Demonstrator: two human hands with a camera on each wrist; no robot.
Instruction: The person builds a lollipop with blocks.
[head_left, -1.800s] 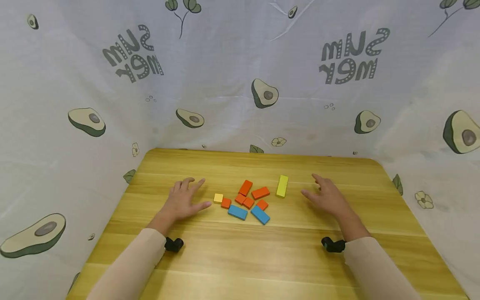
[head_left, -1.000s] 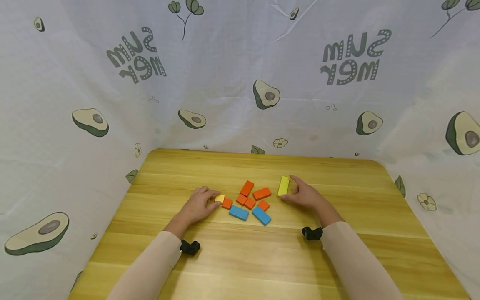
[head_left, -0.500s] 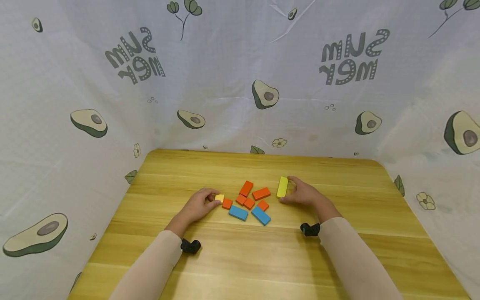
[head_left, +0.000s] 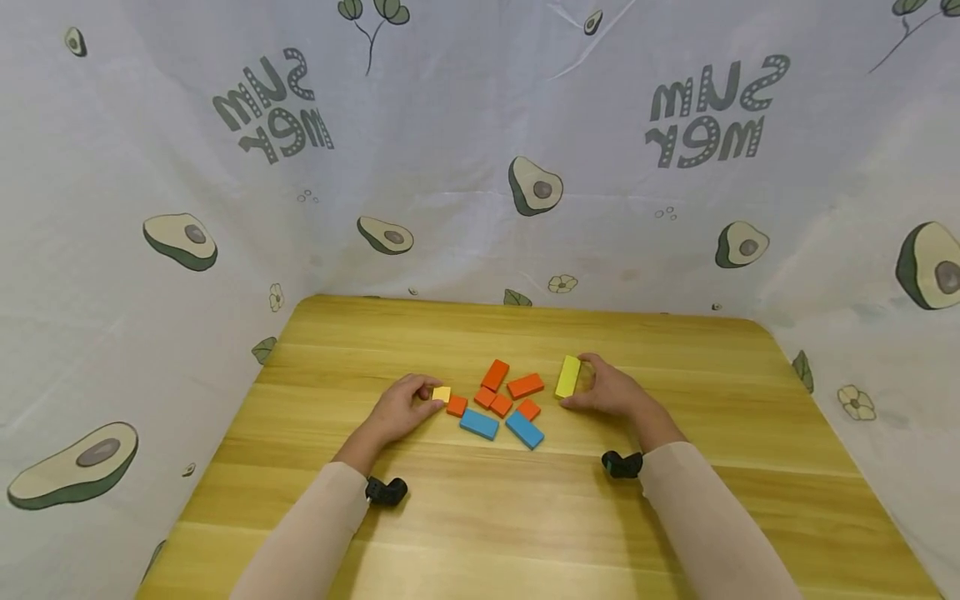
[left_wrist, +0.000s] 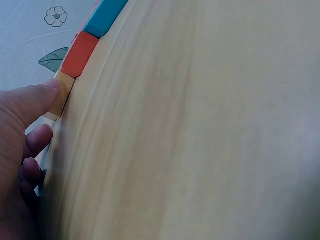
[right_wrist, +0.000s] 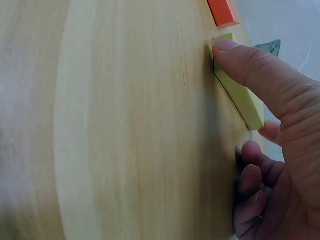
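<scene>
My left hand (head_left: 402, 407) pinches a small yellow-orange block (head_left: 442, 394) between thumb and fingers at the left end of the group of blocks. In the left wrist view the thumb lies on that block (left_wrist: 61, 95), which stands beside a red-orange one (left_wrist: 80, 54). On the other side, my right hand (head_left: 609, 388) holds a long yellow block (head_left: 567, 377) by its two ends, thumb on the near end and a finger at the far end. The right wrist view shows the thumb on this yellow block (right_wrist: 241, 97), with the other fingers curled below.
Between the hands lie several red-orange blocks, among them a long one (head_left: 495, 375) and another long one (head_left: 525, 386). Two blue blocks (head_left: 479, 424) lie nearest me. The wooden table (head_left: 480, 517) meets a printed white cloth (head_left: 450, 167) at its back and sides.
Both hands have come inward from beside the blocks. The left has taken hold of the small yellow-orange block, the right of the long yellow one. The other blocks have stayed in place.
</scene>
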